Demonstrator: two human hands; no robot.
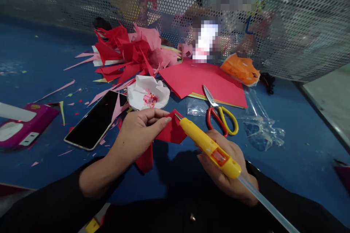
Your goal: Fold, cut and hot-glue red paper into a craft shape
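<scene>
My left hand (pixel 138 134) pinches a folded piece of red paper (pixel 172 131) just above the blue table. My right hand (pixel 226 167) is wrapped around a yellow glue gun (pixel 209 147) with a clear glue stick trailing from its back. The gun's metal nozzle touches the upper edge of the red paper, next to my left fingertips. A second red strip (pixel 144 160) hangs below my left hand.
A black phone (pixel 95 120) lies to the left, a white dish (pixel 161 98) with pink bits behind the paper. Red-and-yellow scissors (pixel 221 114) rest by red card sheets (pixel 202 80). Red and pink paper scraps (pixel 128 52), an orange bag (pixel 240 69), clear plastic wrap (pixel 259 127), a magenta case (pixel 24 125), perforated metal screen (pixel 300 25) behind.
</scene>
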